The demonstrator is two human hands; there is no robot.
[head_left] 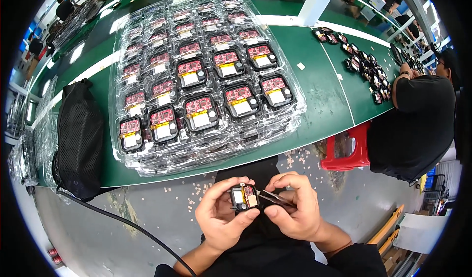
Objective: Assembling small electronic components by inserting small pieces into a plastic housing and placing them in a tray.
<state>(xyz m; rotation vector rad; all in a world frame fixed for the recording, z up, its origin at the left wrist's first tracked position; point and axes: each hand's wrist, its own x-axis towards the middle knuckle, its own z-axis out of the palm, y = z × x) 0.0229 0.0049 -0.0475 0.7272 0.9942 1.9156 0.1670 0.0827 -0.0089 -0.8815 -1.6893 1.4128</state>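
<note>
Over my lap, just off the near table edge, my left hand (219, 220) is closed around a small black watch-like case (238, 198). The case's open side faces up and shows a red circuit board, a pale block and a strip of yellow tape. My right hand (302, 213) pinches a pair of dark tweezers (276, 197), whose tips are at the right side of the case; whether they touch it I cannot tell. On the table, a stack of clear plastic trays (209, 154) holds rows of similar cases (200, 112) with red boards.
A black mesh-covered bundle (81, 134) lies at the table's left end, with a black cable (132, 228) hanging past my left side. Loose cases (368, 70) are heaped on the green table (314, 100) at right. A person (418, 114) sits there near a red stool (346, 151).
</note>
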